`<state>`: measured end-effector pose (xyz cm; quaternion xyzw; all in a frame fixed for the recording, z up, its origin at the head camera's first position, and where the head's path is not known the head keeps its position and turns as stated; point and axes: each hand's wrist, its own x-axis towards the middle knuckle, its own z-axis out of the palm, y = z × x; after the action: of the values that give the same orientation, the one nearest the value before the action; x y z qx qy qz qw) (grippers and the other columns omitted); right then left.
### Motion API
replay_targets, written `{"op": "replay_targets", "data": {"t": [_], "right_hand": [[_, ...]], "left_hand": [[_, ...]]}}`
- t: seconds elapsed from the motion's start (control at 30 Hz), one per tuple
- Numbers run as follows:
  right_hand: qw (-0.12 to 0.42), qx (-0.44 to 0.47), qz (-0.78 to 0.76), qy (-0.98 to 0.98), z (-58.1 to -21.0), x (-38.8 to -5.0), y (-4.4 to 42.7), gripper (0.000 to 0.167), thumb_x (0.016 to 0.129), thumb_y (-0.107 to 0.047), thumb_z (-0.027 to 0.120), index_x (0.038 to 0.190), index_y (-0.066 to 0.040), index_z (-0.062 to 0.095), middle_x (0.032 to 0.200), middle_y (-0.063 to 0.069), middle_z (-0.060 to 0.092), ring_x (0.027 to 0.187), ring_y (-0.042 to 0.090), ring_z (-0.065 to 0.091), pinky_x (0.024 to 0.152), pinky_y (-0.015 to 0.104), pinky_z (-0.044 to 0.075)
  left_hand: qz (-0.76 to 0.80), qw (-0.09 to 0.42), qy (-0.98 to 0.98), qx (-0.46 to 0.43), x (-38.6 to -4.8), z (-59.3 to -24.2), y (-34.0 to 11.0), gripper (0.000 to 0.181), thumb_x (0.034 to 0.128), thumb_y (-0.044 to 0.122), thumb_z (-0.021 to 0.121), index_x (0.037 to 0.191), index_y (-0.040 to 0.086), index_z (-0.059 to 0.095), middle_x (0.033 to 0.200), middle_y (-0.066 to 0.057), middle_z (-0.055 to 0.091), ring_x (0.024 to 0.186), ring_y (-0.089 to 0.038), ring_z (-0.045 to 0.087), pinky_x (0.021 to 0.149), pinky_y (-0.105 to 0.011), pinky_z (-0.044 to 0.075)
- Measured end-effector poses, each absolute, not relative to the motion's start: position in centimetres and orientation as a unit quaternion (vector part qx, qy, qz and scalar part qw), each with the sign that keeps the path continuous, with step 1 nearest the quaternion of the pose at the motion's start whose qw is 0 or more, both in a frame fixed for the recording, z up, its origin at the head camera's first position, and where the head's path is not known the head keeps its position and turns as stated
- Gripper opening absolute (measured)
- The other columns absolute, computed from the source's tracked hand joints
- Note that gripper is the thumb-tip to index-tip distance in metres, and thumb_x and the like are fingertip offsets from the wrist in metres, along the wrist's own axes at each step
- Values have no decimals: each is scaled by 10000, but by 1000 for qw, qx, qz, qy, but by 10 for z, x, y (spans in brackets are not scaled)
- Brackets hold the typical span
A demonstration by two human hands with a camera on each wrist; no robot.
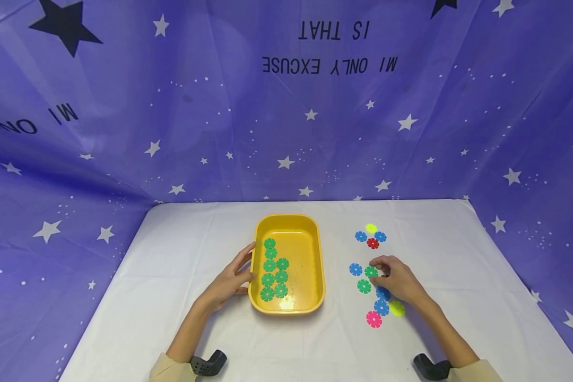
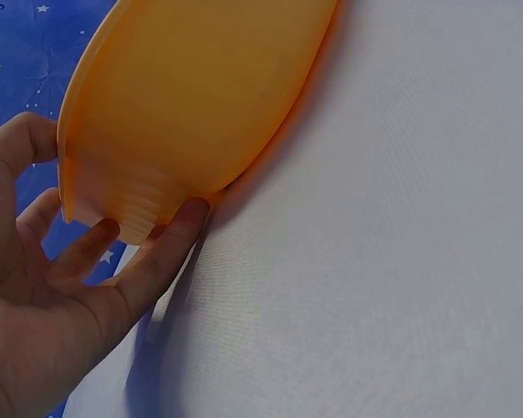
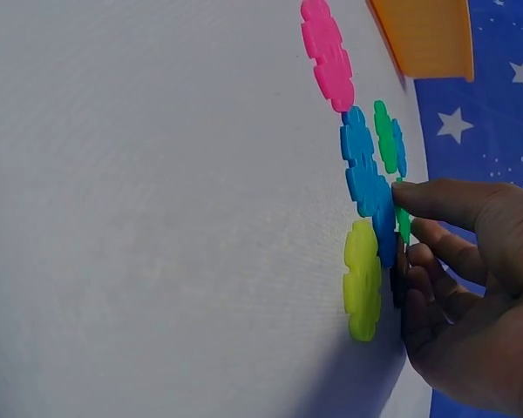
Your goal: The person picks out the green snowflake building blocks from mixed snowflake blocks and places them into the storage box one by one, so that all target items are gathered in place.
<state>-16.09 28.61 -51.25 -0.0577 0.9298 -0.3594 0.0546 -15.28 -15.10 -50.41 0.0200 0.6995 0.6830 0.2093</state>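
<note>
My left hand (image 1: 226, 284) holds the left side of a yellow tray (image 1: 321, 265), its fingers against the rim and outer wall in the left wrist view. Several green snowflake discs (image 1: 268, 279) lie in the tray's left half. To the tray's right, my right hand (image 1: 401, 278) pinches a green snowflake disc (image 1: 371, 271) between thumb and fingertip, at table level. Close by lie another green disc (image 1: 364, 286), a blue disc (image 1: 355, 269) and two overlapping blue discs (image 1: 381, 307). A dark disc (image 3: 398, 274) is partly hidden by the right hand's fingers.
Nearer the front are a pink disc (image 1: 374, 319) and a yellow-green disc (image 1: 397, 309). Farther back sit a red disc (image 1: 373, 243), two blue discs (image 1: 361, 236) and a yellow disc (image 1: 371, 228). A purple star-patterned cloth (image 1: 286, 132) hangs behind the white table (image 1: 200, 228).
</note>
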Motion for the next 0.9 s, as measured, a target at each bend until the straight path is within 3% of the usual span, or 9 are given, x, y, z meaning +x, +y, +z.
{"op": "replay_targets", "data": {"t": [0.47,0.9], "right_hand": [[93,-50,-360,927,-506,-168,283,312,819,-70,762,1079,20,614,939,82,535,883,250,498,764,368,485],[98,-57,-378,919,-503,-165,284,277,855,-68,728,1060,-37,544,880,54,510,859,234,498,737,335,458]], "left_hand": [[683,208,700,16,-152,-504,-150,845,867,86,618,1590,323,251,1645,-135,148,1411,-462,308,879,-498,550],[679,207,704,21,-152,-503,-151,841,872,93,622,1587,337,254,1643,-132,161,1410,-454,316,890,-495,545]]}}
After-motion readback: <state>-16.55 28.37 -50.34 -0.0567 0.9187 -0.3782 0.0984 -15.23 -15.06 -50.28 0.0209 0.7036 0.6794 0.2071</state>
